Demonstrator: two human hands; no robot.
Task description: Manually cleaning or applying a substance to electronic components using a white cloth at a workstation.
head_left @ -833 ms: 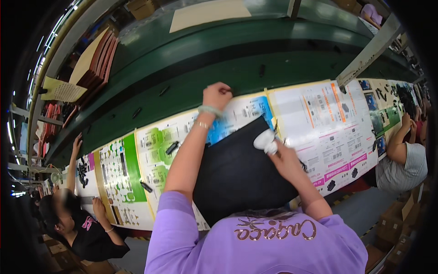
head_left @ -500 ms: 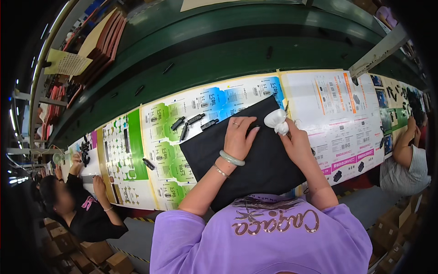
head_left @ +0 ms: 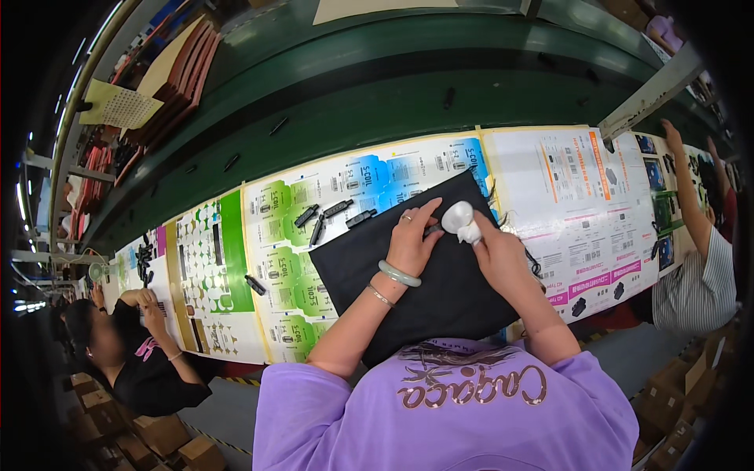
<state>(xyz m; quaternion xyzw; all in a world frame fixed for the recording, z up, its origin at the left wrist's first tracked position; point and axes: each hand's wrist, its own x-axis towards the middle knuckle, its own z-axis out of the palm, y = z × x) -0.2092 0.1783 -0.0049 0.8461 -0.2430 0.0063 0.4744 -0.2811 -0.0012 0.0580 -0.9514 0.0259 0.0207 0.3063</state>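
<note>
A black cloth (head_left: 440,294) lies spread over the table before me, reaching back to my lap. Above it, my left hand (head_left: 412,242) has its thumb and fingers pinched on a small black piece (head_left: 431,230), mostly hidden by the fingers. My right hand (head_left: 500,255) grips a white cloth wad (head_left: 461,223), rounded at the top and gathered below. The wad is close beside the left fingertips; whether it touches the black piece I cannot tell. Several black cylindrical pieces (head_left: 338,209) lie just past the cloth's far left edge.
A green conveyor belt (head_left: 353,102) with scattered black pieces runs along the table's far side. Printed sheets (head_left: 581,228) cover the table. A metal post (head_left: 652,98) stands at the far right. Co-workers sit at left (head_left: 118,345) and right (head_left: 695,267). Red folders (head_left: 177,67) stand far left.
My right hand has brought the white wad left, closer to my left hand. Black pieces on the belt have shifted left. The right co-worker's arm now reaches toward the belt.
</note>
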